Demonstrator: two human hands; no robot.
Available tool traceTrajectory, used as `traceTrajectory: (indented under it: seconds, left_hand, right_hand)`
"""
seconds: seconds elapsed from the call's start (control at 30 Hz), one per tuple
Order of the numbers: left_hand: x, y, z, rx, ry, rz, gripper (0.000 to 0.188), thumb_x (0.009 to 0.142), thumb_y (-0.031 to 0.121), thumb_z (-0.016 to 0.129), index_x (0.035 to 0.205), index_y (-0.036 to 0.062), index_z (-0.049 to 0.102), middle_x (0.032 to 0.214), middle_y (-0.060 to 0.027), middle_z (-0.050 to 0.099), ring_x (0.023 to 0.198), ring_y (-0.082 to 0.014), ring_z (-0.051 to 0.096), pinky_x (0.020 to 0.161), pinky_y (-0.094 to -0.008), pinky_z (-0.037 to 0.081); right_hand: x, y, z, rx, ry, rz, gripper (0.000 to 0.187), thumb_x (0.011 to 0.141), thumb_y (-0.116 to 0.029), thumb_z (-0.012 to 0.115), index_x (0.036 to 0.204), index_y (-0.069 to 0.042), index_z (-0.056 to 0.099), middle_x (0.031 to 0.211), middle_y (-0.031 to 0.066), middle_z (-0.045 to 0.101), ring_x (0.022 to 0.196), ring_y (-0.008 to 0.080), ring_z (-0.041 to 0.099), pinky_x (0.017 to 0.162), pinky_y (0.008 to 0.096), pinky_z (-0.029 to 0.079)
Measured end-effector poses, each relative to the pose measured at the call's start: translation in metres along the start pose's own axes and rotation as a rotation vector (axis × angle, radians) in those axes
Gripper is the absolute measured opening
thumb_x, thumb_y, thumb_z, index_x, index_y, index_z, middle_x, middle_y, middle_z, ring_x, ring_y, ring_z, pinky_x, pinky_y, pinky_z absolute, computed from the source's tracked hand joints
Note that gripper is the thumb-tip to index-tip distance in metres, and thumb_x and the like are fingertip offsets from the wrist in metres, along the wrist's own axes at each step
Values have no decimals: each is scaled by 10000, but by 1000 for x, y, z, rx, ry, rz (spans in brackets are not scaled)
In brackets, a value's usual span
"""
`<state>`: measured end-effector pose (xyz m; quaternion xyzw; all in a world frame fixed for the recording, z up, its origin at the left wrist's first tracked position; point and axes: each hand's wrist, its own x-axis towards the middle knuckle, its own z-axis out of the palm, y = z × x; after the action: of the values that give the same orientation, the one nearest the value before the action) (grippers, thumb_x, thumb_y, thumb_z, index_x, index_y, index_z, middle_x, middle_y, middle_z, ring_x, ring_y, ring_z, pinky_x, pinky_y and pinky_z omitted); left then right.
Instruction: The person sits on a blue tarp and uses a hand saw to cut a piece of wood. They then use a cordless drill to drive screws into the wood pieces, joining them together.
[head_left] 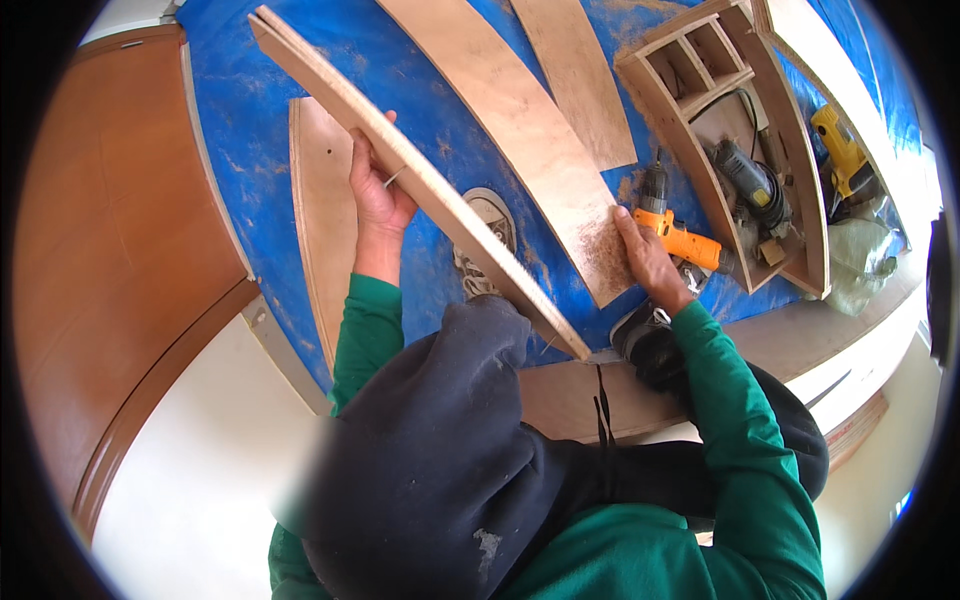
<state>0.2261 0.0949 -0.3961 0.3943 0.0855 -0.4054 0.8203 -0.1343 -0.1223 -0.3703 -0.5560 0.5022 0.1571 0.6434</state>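
Observation:
My left hand [376, 205] grips a long plywood strip [450, 203] standing on edge, its layered edge turned up. A thin metal nail or screw [397, 175] pokes out from the strip beside my fingers. The strip slants from the far left down to near my knee. My right hand [655, 265] is closed on the near end of a wide curved plywood panel [530, 120], thumb on its face, other fingers partly hidden. Sawdust covers that end. Just beyond the hand is an orange cordless drill [688, 245] with a black chuck.
A curved plywood panel [312, 220] and a narrower board [578, 80] lie on the blue sheet [255, 120]. At right stands a compartmented wooden box [685, 125] holding a grey power tool [750, 185]. A yellow power tool [845, 150] is beyond it. My shoe [490, 220] is under the strip.

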Motion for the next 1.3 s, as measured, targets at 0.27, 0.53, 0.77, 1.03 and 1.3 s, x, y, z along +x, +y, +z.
traceTrajectory:
  seconds: [0.27, 0.53, 0.77, 1.03, 1.3]
  left_hand:
    - [13, -18, 25, 220, 121, -96, 587, 1141, 519, 652, 1538, 91, 591, 1401, -77, 717, 1322, -252, 682, 1119, -454, 584]
    - [38, 3, 40, 395, 158, -75, 709, 1123, 542, 674, 1631, 76, 510, 1550, -123, 643, 1446, -311, 609, 1231, -512, 505]
    - [67, 4, 51, 454, 165, -110, 734, 1110, 540, 698, 1637, 67, 504, 1586, -134, 625, 1470, -320, 595, 1243, -503, 501]
    - [78, 2, 57, 526, 190, -112, 728, 1144, 533, 640, 1634, 13, 497, 1583, -165, 633, 1451, -326, 621, 1224, -493, 526]
    - [92, 10, 59, 660, 158, -67, 752, 1179, 535, 567, 1625, -63, 480, 1580, -203, 627, 1432, -313, 640, 1189, -436, 563]
  right_hand:
    - [14, 22, 59, 60, -120, 90, 1020, 1111, -805, 428, 1441, 124, 688, 1413, 294, 721, 1312, 316, 667, 1192, 400, 459]
    - [19, 41, 66, 241, -112, 188, 1050, 1060, -832, 535, 1392, 149, 706, 1345, 295, 754, 1232, 325, 731, 1097, 407, 543]
    - [-8, 49, 80, 879, -24, 448, 638, 1058, -510, 799, 1344, 57, 732, 1263, 190, 791, 1107, 247, 778, 981, 398, 636]
    - [-42, 48, 85, 956, -38, 585, 364, 1134, -254, 698, 1415, -25, 669, 1253, 128, 739, 1113, 261, 739, 955, 452, 619]
    - [-68, 31, 81, 913, 53, 517, 239, 1140, -184, 633, 1377, -170, 609, 1351, 92, 665, 1214, 287, 666, 1055, 579, 518]
